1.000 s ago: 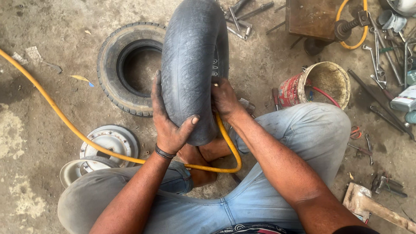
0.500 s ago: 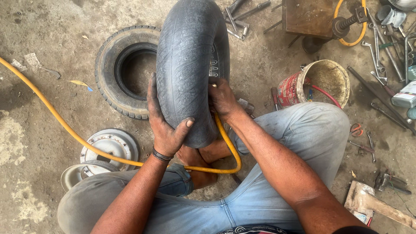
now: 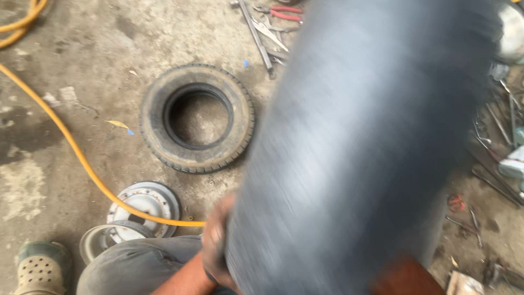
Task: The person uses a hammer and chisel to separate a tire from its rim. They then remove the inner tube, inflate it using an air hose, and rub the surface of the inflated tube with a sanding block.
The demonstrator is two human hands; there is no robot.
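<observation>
I see a blurred black inner tube [image 3: 360, 158] filling the frame's right half, close to the camera. My left hand [image 3: 215, 240] presses its edge at seven o'clock; finger grip unclear. A tyre [image 3: 196, 117] lies at ten o'clock.

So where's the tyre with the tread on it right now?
The treaded tyre lies flat on the concrete floor, upper middle of the head view, left of the big blurred inner tube and just above the metal wheel rim and yellow hose.

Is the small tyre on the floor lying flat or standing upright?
Lying flat: the tyre shows its whole ring, with concrete floor visible through its centre hole.
</observation>
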